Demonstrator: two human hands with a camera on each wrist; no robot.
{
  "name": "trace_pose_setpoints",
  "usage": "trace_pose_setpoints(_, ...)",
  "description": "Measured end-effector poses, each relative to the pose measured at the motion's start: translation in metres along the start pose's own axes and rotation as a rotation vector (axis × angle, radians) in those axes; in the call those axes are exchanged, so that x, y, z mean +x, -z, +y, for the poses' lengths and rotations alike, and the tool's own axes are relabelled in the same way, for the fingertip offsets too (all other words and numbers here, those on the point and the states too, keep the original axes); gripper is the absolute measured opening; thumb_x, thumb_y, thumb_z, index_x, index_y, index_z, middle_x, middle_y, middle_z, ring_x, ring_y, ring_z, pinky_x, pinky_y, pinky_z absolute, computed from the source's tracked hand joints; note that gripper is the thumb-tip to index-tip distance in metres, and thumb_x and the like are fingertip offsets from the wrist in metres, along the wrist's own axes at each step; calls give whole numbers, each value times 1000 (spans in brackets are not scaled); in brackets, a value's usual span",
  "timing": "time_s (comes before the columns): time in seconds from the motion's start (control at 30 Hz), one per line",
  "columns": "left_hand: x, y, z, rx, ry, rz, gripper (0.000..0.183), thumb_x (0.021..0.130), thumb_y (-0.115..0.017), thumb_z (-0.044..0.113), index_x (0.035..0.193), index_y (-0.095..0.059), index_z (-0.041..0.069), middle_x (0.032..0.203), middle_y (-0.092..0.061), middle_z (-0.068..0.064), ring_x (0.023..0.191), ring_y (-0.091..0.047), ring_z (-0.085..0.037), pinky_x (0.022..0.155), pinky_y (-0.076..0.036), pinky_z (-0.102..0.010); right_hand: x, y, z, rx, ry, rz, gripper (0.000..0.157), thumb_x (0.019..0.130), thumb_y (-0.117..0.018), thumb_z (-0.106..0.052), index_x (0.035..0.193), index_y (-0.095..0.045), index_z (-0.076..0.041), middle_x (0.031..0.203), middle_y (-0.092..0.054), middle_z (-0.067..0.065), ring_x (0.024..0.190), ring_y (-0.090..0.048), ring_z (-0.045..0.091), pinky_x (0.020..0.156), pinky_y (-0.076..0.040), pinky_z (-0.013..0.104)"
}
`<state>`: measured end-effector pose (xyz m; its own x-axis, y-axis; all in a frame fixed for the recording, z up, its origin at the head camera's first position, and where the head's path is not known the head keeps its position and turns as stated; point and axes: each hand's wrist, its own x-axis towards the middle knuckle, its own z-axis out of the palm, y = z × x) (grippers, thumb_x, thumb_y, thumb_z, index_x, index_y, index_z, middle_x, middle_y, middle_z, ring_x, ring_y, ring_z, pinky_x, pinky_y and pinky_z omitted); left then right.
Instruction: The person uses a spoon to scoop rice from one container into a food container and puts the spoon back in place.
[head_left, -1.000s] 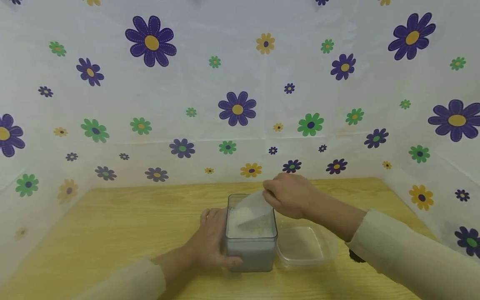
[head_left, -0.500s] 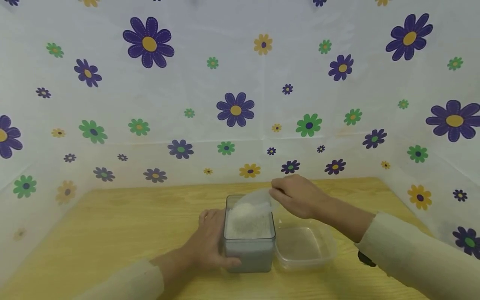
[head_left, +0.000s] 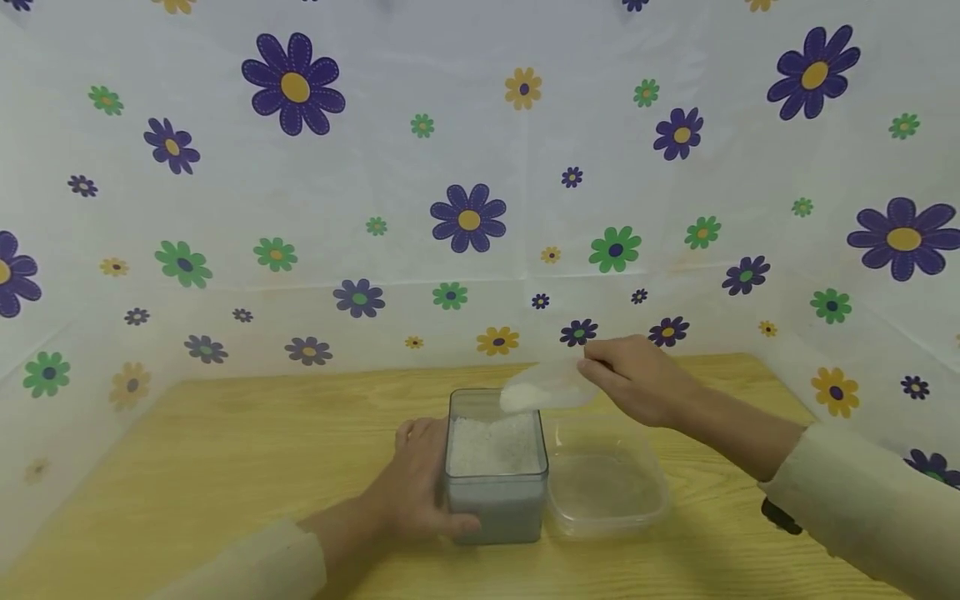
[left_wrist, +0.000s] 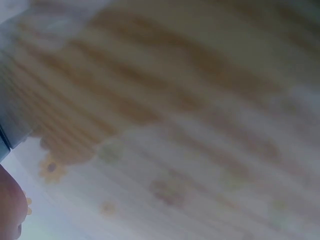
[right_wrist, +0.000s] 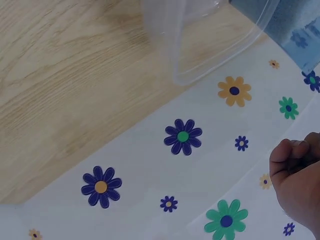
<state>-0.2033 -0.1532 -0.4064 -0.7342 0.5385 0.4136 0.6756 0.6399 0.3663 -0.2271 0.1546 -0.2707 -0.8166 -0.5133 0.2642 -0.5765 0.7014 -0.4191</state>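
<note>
In the head view, a deep clear square container (head_left: 497, 510) holds white, rice-like grains (head_left: 498, 446) well up its walls. My left hand (head_left: 420, 487) grips its left side, thumb across the front wall. A translucent scoop (head_left: 558, 385) tilts above the container's back right corner, with white grains in its tip. Its handle end is pinched in the curled fingers of my right hand (head_left: 641, 379). A low clear plastic tub (head_left: 607, 523) stands beside the container on the right. The right wrist view shows my fist-like fingers (right_wrist: 295, 175) but not the scoop.
The wooden table (head_left: 285, 450) runs back to a white curtain (head_left: 360, 150) with printed flowers, which also hangs at both sides. A dark object (head_left: 782, 517) shows under the right sleeve. In the left wrist view the scene is mostly blurred table and curtain.
The scoop has risen out of the grains and moved right with my right hand, carrying some grains. My left hand stays on the container.
</note>
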Motion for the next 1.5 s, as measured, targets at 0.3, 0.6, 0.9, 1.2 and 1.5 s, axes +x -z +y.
trace_pose_setpoints(0.3,1,0,-4,20,-20,13,103,61,-57,82,140,-30,24,132,-42,13,120,-36,-11,99,-15,-46,-19,13,24,-28,-42,52,37,100,-40,-26,64,-39,-15,57,-29,-5,52,-27,9,53,-28,24)
trace_pose_setpoints(0.6,1,2,-2,11,1,2,104,60,-60,81,141,-29,24,133,-39,17,121,-34,-9,99,-14,-44,-41,-1,53,-44,-110,13,38,100,-41,-28,64,-40,-16,55,-32,-5,50,-28,7,51,-29,23)
trace_pose_setpoints(0.9,0,1,-3,6,-2,5,105,60,-59,81,142,-28,24,135,-38,17,123,-34,-9,101,-13,-45,-46,-23,65,-162,-127,-57,36,98,-44,-24,63,-42,-18,55,-35,-6,51,-29,8,51,-28,24)
trace_pose_setpoints(1.2,0,0,-2,4,6,-6,106,60,-60,81,143,-28,24,136,-36,19,122,-33,-7,100,-13,-44,-43,-35,62,-288,-154,-112,36,96,-41,-23,61,-44,-19,54,-38,-5,50,-33,10,50,-29,26)
trace_pose_setpoints(1.5,-1,0,-2,7,23,-12,111,59,-59,82,145,-24,22,137,-36,16,125,-33,-8,101,-13,-44,-42,-35,54,-406,-160,-133,33,94,-41,-22,62,-44,-17,54,-40,-2,50,-36,12,47,-28,27)
